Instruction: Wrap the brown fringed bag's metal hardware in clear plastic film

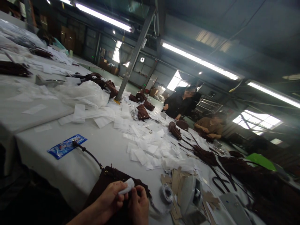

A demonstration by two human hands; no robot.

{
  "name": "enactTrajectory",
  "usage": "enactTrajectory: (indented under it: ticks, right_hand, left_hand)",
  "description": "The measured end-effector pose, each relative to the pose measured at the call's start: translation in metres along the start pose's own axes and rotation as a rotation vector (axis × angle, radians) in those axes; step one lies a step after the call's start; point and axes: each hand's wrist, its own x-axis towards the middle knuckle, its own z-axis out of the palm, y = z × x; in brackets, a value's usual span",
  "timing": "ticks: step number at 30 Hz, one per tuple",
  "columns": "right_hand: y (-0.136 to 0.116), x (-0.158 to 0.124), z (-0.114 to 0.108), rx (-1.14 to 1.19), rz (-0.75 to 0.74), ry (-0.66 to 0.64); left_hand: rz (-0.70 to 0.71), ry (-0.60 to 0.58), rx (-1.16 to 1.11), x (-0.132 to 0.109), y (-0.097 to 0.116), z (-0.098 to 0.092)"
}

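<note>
A dark brown bag (99, 186) with metal eyelets lies at the near table edge, under both my hands. My left hand (109, 195) is closed on a small folded piece of white paper (127, 186), which sticks out past the thumb. Close beside it, my right hand (140, 204) is closed with thumb and fingers pinched together; what they grip, if anything, is hidden. A dark strap (90, 153) runs from the bag up to a blue printed packet (67, 146), where its end rests.
White paper pieces (145, 150) are strewn over the white table (103, 140). At right lie cardboard strips (177, 184), a clear tape roll (167, 193) and brown bags (205, 154). A slanting metal post (136, 53) stands beyond. Two people work across the table, one in black (179, 103).
</note>
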Motion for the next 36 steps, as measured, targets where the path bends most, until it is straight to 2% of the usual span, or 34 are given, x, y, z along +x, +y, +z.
enactTrajectory:
  ticks: [4, 7, 9, 12, 14, 16, 18, 19, 20, 22, 24, 26, 29, 33, 36]
  right_hand:
    - [0.004, -0.007, 0.003, -0.031, -0.127, 0.049]
    - [-0.004, -0.011, 0.003, -0.174, -0.237, 0.145]
    - [-0.012, -0.009, 0.002, -0.310, -0.313, 0.113]
    - [-0.023, -0.005, 0.002, -0.524, -0.411, -0.018]
    - [-0.025, -0.005, 0.003, -0.595, -0.427, -0.024]
    - [-0.020, -0.009, 0.005, -0.555, -0.394, 0.080]
    - [-0.010, -0.016, 0.007, -0.411, -0.291, 0.186]
    - [-0.004, -0.020, 0.009, -0.316, -0.218, 0.190]
    - [0.001, -0.024, 0.011, -0.211, -0.141, 0.154]
    - [0.007, -0.029, 0.016, 0.006, -0.018, -0.005]
    - [0.008, -0.031, 0.023, 0.179, 0.042, -0.151]
    - [0.006, -0.030, 0.028, 0.284, 0.063, -0.220]
    - [0.005, -0.026, 0.031, 0.341, 0.092, -0.235]
    - [0.009, -0.022, 0.029, 0.327, 0.112, -0.127]
    - [0.008, -0.021, 0.030, 0.321, 0.094, -0.093]
  left_hand:
    - [-0.093, 0.075, -0.050, 0.000, 0.003, -0.003]
    - [-0.105, 0.059, -0.004, -0.001, 0.004, -0.004]
    - [-0.102, 0.038, 0.043, -0.002, 0.004, -0.003]
    - [-0.079, 0.003, 0.093, -0.003, 0.002, -0.001]
    - [-0.038, -0.031, 0.151, -0.003, 0.001, -0.001]
    - [0.005, -0.053, 0.222, -0.001, 0.000, -0.003]
    - [0.026, -0.050, 0.277, 0.001, -0.001, -0.005]
    - [0.026, -0.041, 0.294, 0.001, -0.001, -0.007]
    - [0.027, -0.033, 0.312, 0.001, -0.002, -0.007]
    - [0.049, -0.017, 0.370, 0.000, -0.003, -0.008]
    - [0.084, -0.002, 0.435, -0.001, -0.003, -0.007]
    - [0.128, 0.008, 0.480, -0.003, -0.003, -0.008]
    - [0.178, -0.031, 0.499, -0.004, -0.001, -0.015]
    - [0.280, -0.121, 0.579, -0.012, -0.004, -0.032]
    - [0.372, -0.063, 0.597, -0.020, -0.009, -0.040]
